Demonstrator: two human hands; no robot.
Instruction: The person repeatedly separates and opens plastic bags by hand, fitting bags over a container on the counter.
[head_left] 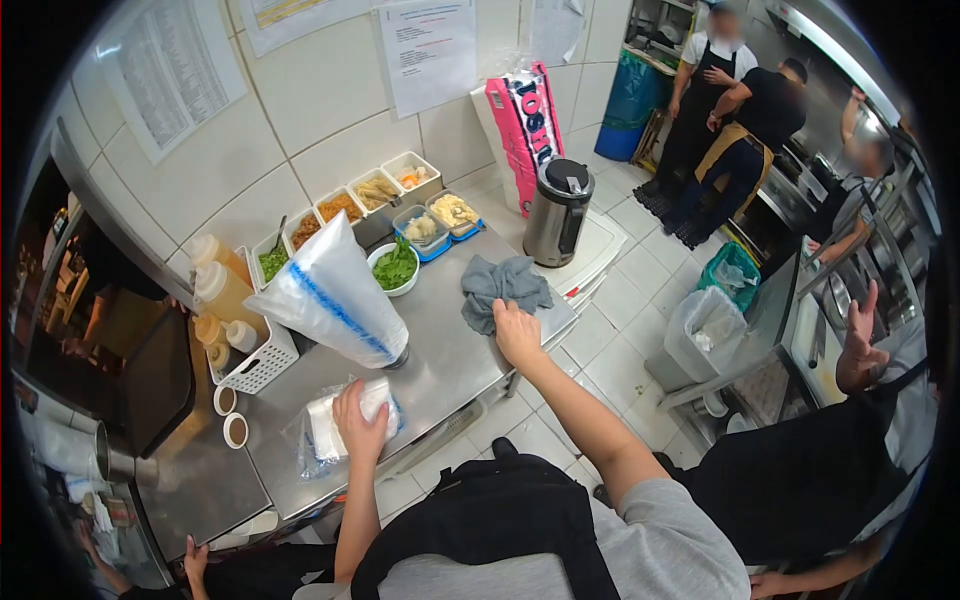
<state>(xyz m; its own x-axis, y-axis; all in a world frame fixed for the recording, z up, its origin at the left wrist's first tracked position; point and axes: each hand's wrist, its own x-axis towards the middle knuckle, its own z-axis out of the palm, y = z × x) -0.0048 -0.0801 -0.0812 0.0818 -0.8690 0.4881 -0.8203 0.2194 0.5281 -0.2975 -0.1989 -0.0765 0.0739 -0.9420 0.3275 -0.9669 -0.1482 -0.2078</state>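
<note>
My right hand [516,334] has its fingers closed on the near edge of a crumpled grey cloth [500,284], which lies at the right end of the steel counter [440,360]. Near the counter's front edge, my left hand [361,424] curls over a white folded bundle [325,425] in clear plastic wrapping. What the bundle is made of, I cannot tell. Just behind it stands a tall, leaning white plastic roll [335,290] with a blue stripe. A bowl of green leaves [394,266] sits between the roll and the cloth.
Food containers [338,207] line the wall. Left are a white basket [262,366] of sauce bottles and two small sauce cups [235,431]. A steel jug [559,212] and pink package [524,130] stand right. Co-workers are at right, one close by with a raised hand [862,340].
</note>
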